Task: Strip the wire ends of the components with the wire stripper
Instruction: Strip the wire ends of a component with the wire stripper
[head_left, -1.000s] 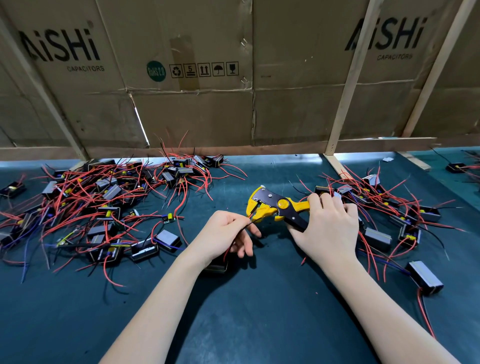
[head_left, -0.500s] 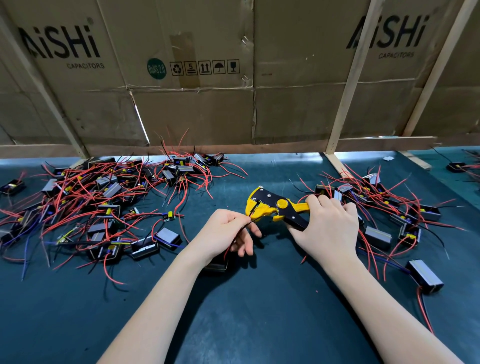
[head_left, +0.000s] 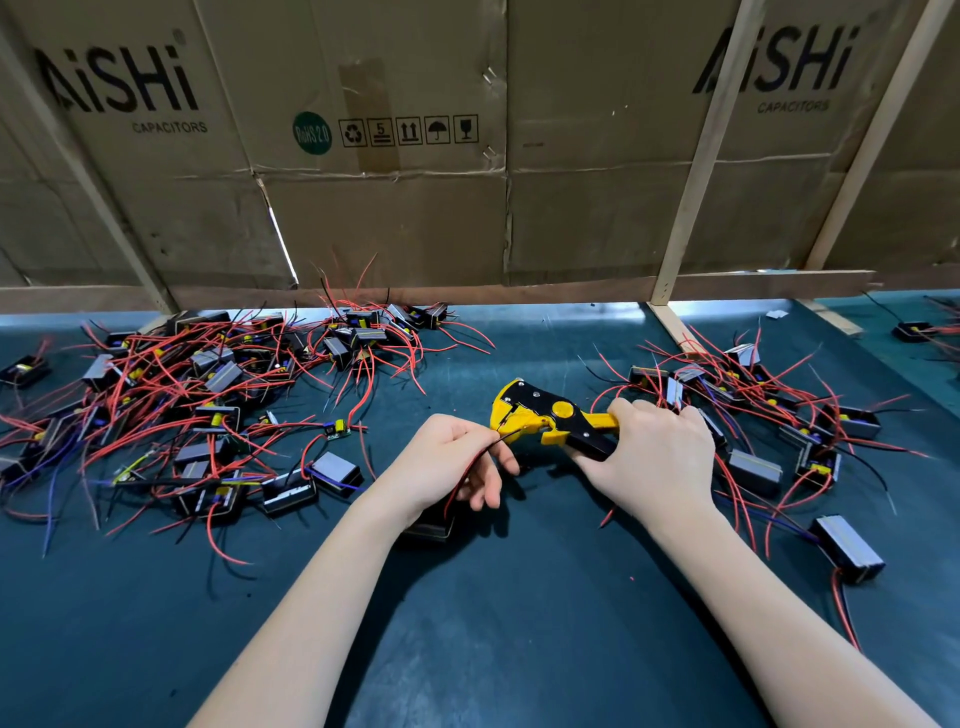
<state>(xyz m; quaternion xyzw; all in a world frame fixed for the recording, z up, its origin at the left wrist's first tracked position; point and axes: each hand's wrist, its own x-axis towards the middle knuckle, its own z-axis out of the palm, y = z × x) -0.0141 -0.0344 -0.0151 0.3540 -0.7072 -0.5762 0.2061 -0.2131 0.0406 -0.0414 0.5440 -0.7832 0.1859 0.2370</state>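
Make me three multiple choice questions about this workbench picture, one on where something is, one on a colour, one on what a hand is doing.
1. Where does the larger pile of components lie?
A. left of the hands
B. right of the hands
C. on the cardboard

2. What colour is the wire stripper?
A. red and white
B. yellow and black
C. all green

3. What is the left hand doing?
A. lying flat on the mat
B. gripping the stripper's handles
C. pinching a wire at the stripper's head

Answers: 1 A, the bigger heap spreads across the mat's left side. 2 B, yellow body, black plates. 3 C, fingers pinch the wire; the right hand grips the handles.
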